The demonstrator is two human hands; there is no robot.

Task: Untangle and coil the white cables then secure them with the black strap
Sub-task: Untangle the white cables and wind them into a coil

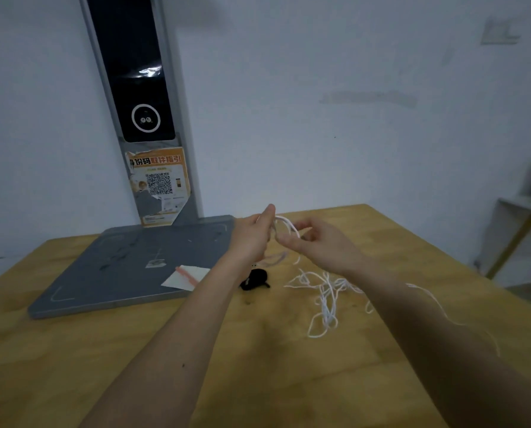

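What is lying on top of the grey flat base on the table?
On the grey base lies a white paper with a pink strip, near its right edge. The left forearm covers that corner, so anything under it cannot be seen.

Both forearms reach forward; the left hand (252,234) and right hand (315,242) meet raised, fingers curled and pinching.

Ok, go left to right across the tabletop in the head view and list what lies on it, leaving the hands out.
Grey scale base → white paper slip → black strap → tangled white cables, all on the wooden table.
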